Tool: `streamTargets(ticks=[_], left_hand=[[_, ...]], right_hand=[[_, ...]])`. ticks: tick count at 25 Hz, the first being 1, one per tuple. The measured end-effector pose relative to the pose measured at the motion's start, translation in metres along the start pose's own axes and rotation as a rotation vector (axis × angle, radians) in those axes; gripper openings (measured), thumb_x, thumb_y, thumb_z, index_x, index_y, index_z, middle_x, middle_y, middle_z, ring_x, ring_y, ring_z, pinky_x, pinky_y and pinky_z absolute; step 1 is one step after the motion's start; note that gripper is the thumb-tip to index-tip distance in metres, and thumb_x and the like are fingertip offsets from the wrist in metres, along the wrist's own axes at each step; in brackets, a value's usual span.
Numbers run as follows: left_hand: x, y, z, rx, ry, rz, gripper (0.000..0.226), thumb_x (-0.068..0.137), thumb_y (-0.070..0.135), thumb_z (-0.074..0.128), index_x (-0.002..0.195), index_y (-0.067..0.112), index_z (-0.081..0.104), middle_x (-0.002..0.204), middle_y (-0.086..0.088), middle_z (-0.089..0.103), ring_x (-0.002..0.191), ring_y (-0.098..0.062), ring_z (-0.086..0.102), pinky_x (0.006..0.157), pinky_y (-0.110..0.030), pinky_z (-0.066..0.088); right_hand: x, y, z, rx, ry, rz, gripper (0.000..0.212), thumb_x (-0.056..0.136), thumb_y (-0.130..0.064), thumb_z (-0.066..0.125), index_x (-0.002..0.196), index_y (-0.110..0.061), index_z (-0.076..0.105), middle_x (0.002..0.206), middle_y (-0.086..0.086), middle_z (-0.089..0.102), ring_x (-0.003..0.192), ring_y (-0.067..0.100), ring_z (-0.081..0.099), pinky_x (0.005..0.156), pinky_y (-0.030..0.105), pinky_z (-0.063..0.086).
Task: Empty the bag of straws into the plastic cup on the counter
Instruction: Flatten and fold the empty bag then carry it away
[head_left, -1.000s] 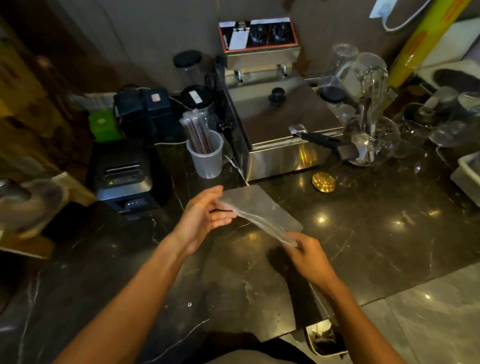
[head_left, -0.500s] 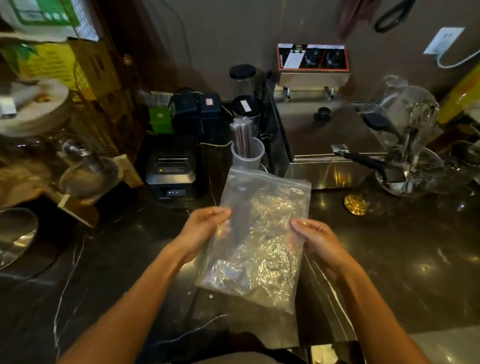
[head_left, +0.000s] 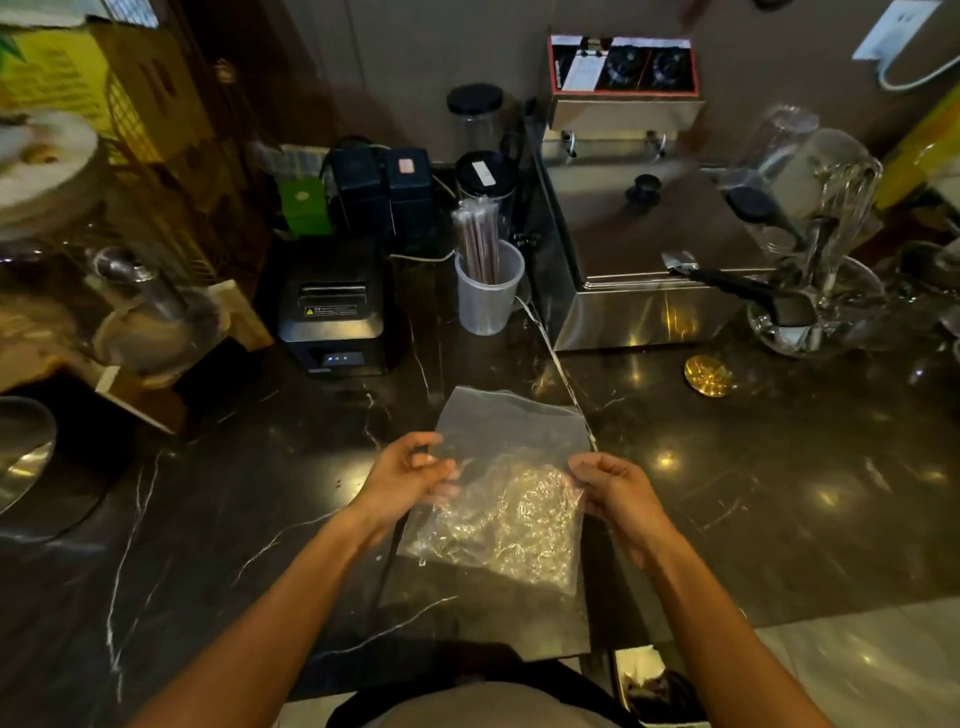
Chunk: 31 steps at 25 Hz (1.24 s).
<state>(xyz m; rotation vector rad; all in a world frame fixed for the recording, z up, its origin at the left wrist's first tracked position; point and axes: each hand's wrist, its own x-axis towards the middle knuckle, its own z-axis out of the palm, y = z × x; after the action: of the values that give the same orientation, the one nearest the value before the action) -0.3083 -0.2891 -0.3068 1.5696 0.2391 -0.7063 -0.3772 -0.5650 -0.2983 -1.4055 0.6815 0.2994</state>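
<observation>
Clear plastic bag (head_left: 506, 499) looks empty, pinched in my left hand (head_left: 410, 480) and right hand (head_left: 610, 486) above the worktop (head_left: 779, 493). Straws (head_left: 477, 241) stand in the cup (head_left: 488, 291). Next, put the bag down.

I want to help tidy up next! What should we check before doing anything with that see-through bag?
1. Straws standing in the plastic cup: ok.
2. Cup upright on the counter: ok.
3. Bag empty of straws: ok, none show through it.
4. Left hand and right hand each with a grip on a side of the bag: ok.
5. Bag clear of the cup: ok, apart.
6. Bin for the bag: cannot tell.
</observation>
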Motion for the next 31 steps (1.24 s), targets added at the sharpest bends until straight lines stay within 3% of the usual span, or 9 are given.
streamTargets(ticks=[3, 6, 9, 12, 16, 20, 23, 26, 31], left_hand=[[0.001, 0.003, 0.003, 0.059, 0.0, 0.069, 0.067, 0.085, 0.002, 0.079, 0.139, 0.022, 0.046, 0.1, -0.019, 0.078, 0.085, -0.019, 0.079, 0.079, -0.034, 0.063], [0.003, 0.009, 0.006, 0.072, -0.035, 0.154, 0.08, 0.083, -0.002, 0.08, 0.147, 0.027, 0.043, 0.093, -0.022, 0.074, 0.089, -0.016, 0.077, 0.09, -0.028, 0.058], [0.009, 0.01, 0.003, 0.123, -0.074, 0.162, 0.077, 0.084, 0.002, 0.08, 0.15, 0.016, 0.045, 0.087, -0.01, 0.073, 0.095, -0.017, 0.077, 0.106, -0.037, 0.053], [0.012, 0.015, -0.003, 0.259, -0.086, 0.22, 0.069, 0.083, 0.002, 0.082, 0.144, -0.001, 0.05, 0.085, -0.008, 0.075, 0.098, -0.018, 0.077, 0.113, -0.035, 0.048], [0.009, 0.031, -0.009, 0.477, -0.081, 0.345, 0.048, 0.081, 0.011, 0.086, 0.124, 0.018, 0.068, 0.087, 0.003, 0.07, 0.094, -0.025, 0.074, 0.099, -0.041, 0.058], [0.007, 0.035, -0.013, 0.63, 0.004, 0.486, 0.019, 0.079, 0.015, 0.087, 0.084, 0.03, 0.077, 0.1, 0.003, 0.06, 0.102, -0.017, 0.063, 0.095, -0.04, 0.056], [0.004, 0.04, -0.016, 0.484, -0.076, 0.495, 0.008, 0.086, 0.014, 0.08, 0.089, 0.02, 0.076, 0.116, -0.004, 0.065, 0.12, -0.011, 0.058, 0.101, -0.03, 0.049], [0.001, 0.042, -0.016, 0.298, -0.143, 0.469, 0.008, 0.095, 0.011, 0.069, 0.1, 0.005, 0.068, 0.103, -0.013, 0.07, 0.1, -0.021, 0.069, 0.084, -0.028, 0.056], [0.003, 0.038, -0.017, -0.116, -0.19, 0.232, 0.03, 0.099, 0.016, 0.065, 0.127, 0.006, 0.062, 0.118, -0.019, 0.075, 0.109, -0.04, 0.073, 0.092, -0.05, 0.061]], right_hand=[[-0.003, -0.004, -0.001, 0.01, 0.016, -0.001, 0.038, 0.094, -0.003, 0.067, 0.128, -0.02, 0.064, 0.115, 0.011, 0.076, 0.092, 0.022, 0.077, 0.08, 0.037, 0.06], [-0.003, -0.01, -0.004, 0.015, 0.063, -0.064, 0.074, 0.094, 0.001, 0.067, 0.148, -0.042, 0.04, 0.114, 0.012, 0.077, 0.089, 0.019, 0.079, 0.074, 0.033, 0.062], [-0.004, -0.021, -0.006, -0.052, 0.036, -0.114, 0.055, 0.097, -0.003, 0.063, 0.143, -0.032, 0.053, 0.117, 0.009, 0.075, 0.091, 0.017, 0.078, 0.067, 0.025, 0.062], [-0.006, -0.035, -0.007, -0.212, -0.088, -0.115, 0.052, 0.094, -0.008, 0.069, 0.142, -0.022, 0.057, 0.121, 0.006, 0.069, 0.101, 0.01, 0.071, 0.076, 0.02, 0.054], [0.001, -0.044, -0.005, -0.46, -0.125, -0.194, 0.057, 0.091, -0.007, 0.075, 0.142, -0.021, 0.054, 0.107, 0.002, 0.07, 0.097, 0.013, 0.071, 0.08, 0.019, 0.051], [0.007, -0.045, -0.004, -0.62, -0.086, -0.298, 0.018, 0.093, -0.006, 0.072, 0.109, -0.014, 0.07, 0.097, 0.007, 0.068, 0.089, 0.019, 0.067, 0.068, 0.017, 0.052], [0.005, -0.049, -0.005, -0.621, -0.076, -0.345, 0.005, 0.093, -0.01, 0.072, 0.091, -0.015, 0.069, 0.104, 0.005, 0.064, 0.093, 0.019, 0.064, 0.073, 0.026, 0.055], [0.006, -0.051, -0.005, -0.527, -0.104, -0.346, 0.01, 0.091, -0.014, 0.073, 0.086, -0.013, 0.065, 0.101, 0.015, 0.066, 0.095, 0.031, 0.065, 0.082, 0.048, 0.057], [0.009, -0.048, -0.004, -0.294, -0.115, -0.295, 0.017, 0.091, -0.01, 0.074, 0.093, -0.001, 0.06, 0.09, 0.012, 0.07, 0.081, 0.029, 0.067, 0.071, 0.04, 0.057]])
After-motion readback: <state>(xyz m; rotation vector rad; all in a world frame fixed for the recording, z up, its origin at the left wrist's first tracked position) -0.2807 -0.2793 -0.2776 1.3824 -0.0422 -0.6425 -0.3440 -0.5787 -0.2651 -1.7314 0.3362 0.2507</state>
